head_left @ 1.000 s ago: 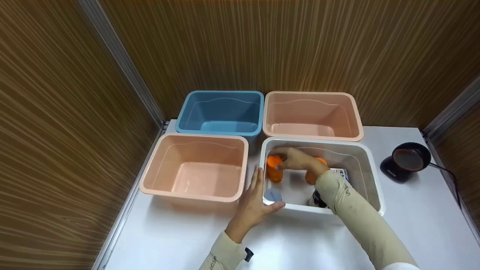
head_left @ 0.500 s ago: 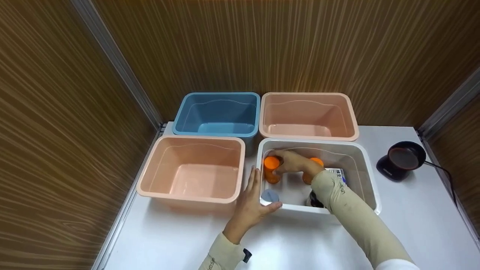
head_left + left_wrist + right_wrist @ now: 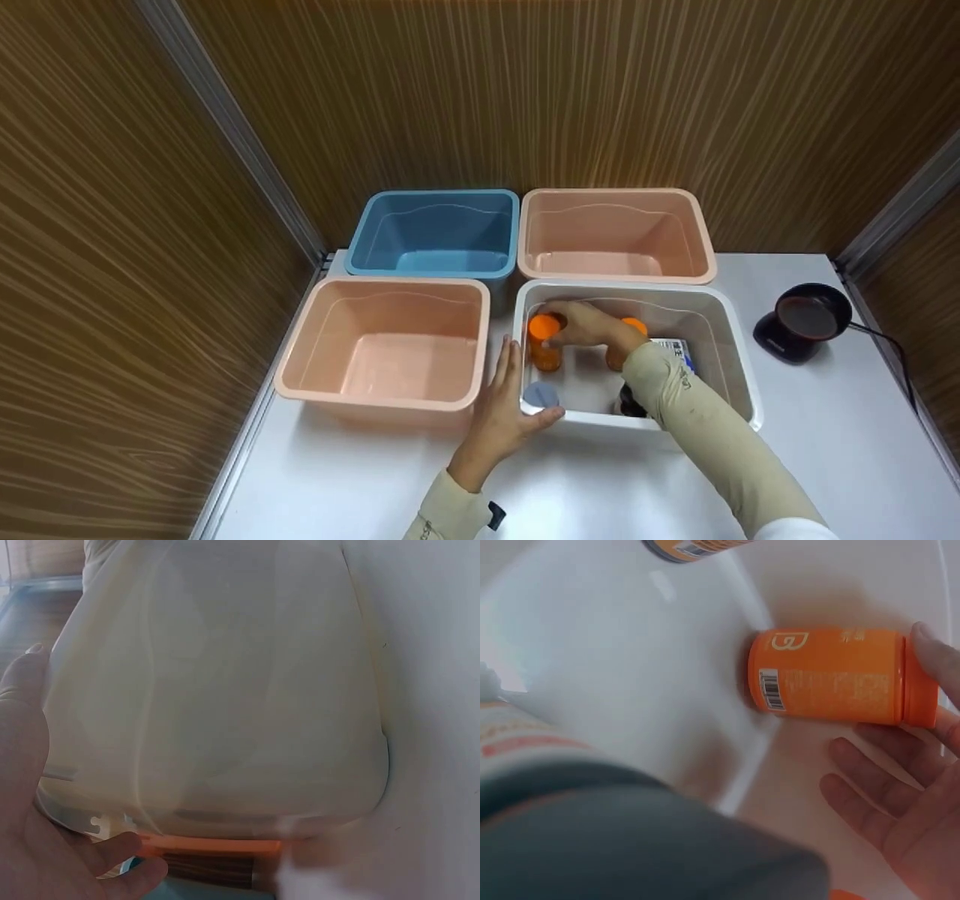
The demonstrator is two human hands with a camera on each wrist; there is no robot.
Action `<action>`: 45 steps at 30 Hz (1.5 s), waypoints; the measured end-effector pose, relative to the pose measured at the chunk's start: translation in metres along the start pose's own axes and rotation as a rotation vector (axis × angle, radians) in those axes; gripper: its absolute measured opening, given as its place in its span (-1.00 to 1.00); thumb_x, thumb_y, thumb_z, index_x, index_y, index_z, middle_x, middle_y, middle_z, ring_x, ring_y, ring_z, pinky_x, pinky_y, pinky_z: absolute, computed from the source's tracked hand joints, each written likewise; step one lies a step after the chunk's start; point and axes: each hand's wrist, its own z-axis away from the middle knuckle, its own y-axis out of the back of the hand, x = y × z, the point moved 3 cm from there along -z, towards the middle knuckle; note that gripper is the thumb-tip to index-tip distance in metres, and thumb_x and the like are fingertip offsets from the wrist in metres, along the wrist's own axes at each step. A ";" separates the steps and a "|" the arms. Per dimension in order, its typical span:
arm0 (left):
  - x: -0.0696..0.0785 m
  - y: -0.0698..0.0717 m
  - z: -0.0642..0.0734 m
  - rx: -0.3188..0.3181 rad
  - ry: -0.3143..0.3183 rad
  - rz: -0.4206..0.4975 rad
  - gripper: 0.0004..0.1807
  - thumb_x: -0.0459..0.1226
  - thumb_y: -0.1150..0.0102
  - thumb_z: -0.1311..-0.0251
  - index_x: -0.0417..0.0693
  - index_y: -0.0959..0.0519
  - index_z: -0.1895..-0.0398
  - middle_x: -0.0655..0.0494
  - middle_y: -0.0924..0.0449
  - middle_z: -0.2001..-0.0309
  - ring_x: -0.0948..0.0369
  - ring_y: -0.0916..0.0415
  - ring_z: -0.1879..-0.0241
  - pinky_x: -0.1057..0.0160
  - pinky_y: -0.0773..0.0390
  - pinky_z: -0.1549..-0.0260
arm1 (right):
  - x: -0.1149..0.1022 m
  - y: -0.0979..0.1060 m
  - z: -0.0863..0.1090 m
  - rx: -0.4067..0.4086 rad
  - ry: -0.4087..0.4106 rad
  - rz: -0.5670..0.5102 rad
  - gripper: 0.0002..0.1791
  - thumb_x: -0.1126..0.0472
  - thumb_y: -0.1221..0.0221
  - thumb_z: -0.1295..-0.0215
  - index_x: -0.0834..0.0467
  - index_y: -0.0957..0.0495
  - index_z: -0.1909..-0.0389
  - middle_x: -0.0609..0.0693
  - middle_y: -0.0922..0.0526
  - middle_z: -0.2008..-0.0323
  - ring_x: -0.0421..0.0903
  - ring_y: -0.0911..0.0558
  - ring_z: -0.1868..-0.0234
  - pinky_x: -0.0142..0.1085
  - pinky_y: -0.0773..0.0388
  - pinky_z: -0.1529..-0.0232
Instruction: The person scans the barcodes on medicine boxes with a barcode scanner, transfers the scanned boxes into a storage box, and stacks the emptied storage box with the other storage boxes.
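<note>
1. Left hand [image 3: 495, 420]: fingers straight, resting on the white bin [image 3: 630, 287] at its near left corner.
2. Right hand [image 3: 589, 324]: apart from the other, thumb and finger pinching the orange bottle [image 3: 825, 679] by its top.
3. Bottle position: upright inside the bin, left end.

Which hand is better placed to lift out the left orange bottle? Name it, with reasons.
The right hand, I'd judge: it reaches inside the white bin, thumb on the cap of the orange bottle. The left hand touches the bin's corner.
</note>
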 end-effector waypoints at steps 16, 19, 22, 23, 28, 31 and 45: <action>0.001 0.000 0.000 -0.011 0.029 0.023 0.33 0.37 -0.31 -0.03 -0.02 0.20 -0.66 0.14 0.41 -0.64 -0.15 0.11 -0.54 -0.25 -0.12 -0.35 | -0.013 0.019 0.006 0.048 -0.067 -0.189 -0.59 0.19 -0.38 -0.26 0.02 -0.58 -0.13 -0.04 -0.61 0.06 0.00 -0.54 0.05 -0.10 -0.46 -0.09; 0.001 0.000 0.000 -0.013 0.023 0.020 0.33 0.36 -0.31 -0.03 -0.02 0.20 -0.66 0.13 0.41 -0.64 -0.15 0.11 -0.54 -0.26 -0.13 -0.35 | -0.015 0.023 0.008 0.052 -0.080 -0.211 -0.55 0.19 -0.38 -0.26 0.05 -0.56 -0.17 -0.01 -0.60 0.03 0.03 -0.52 0.02 -0.08 -0.45 -0.12; 0.001 0.000 0.000 -0.008 0.009 0.014 0.32 0.39 -0.28 -0.04 -0.03 0.20 -0.65 0.10 0.39 -0.64 -0.15 0.09 -0.53 -0.27 -0.15 -0.34 | -0.018 0.028 0.008 0.060 -0.079 -0.212 -0.50 0.18 -0.39 -0.26 0.09 -0.53 -0.21 0.01 -0.60 0.01 0.03 -0.52 0.01 -0.08 -0.45 -0.14; 0.001 0.000 0.000 -0.010 0.007 0.010 0.32 0.40 -0.26 -0.04 -0.03 0.20 -0.66 0.10 0.39 -0.64 -0.15 0.08 -0.53 -0.27 -0.15 -0.34 | -0.019 0.029 0.008 0.064 -0.075 -0.207 -0.49 0.18 -0.39 -0.26 0.11 -0.53 -0.21 0.02 -0.60 0.01 0.03 -0.52 0.02 -0.09 -0.45 -0.13; 0.000 0.001 0.000 -0.014 -0.001 -0.001 0.32 0.45 -0.18 -0.05 -0.03 0.21 -0.65 0.07 0.40 -0.64 -0.16 0.08 -0.53 -0.30 -0.15 -0.33 | -0.024 0.035 0.008 0.080 -0.043 -0.209 -0.46 0.22 -0.40 -0.24 0.18 -0.51 -0.23 0.05 -0.61 0.02 0.03 -0.53 0.05 -0.10 -0.47 -0.10; 0.000 0.001 0.000 -0.015 0.003 -0.008 0.32 0.46 -0.15 -0.06 -0.03 0.22 -0.65 0.07 0.40 -0.64 -0.15 0.07 -0.53 -0.28 -0.17 -0.32 | -0.027 0.038 0.008 0.093 -0.021 -0.219 -0.46 0.23 -0.40 -0.24 0.19 -0.51 -0.23 0.06 -0.61 0.01 0.03 -0.54 0.05 -0.09 -0.47 -0.10; 0.001 0.001 0.001 0.002 0.008 -0.017 0.34 0.44 -0.22 -0.03 -0.03 0.21 -0.65 0.05 0.37 -0.64 -0.14 0.14 -0.54 -0.24 -0.14 -0.35 | -0.046 0.072 0.025 0.190 0.012 -0.310 -0.43 0.14 -0.37 -0.28 0.19 -0.47 -0.27 0.09 -0.60 -0.03 0.07 -0.53 -0.01 -0.06 -0.47 -0.13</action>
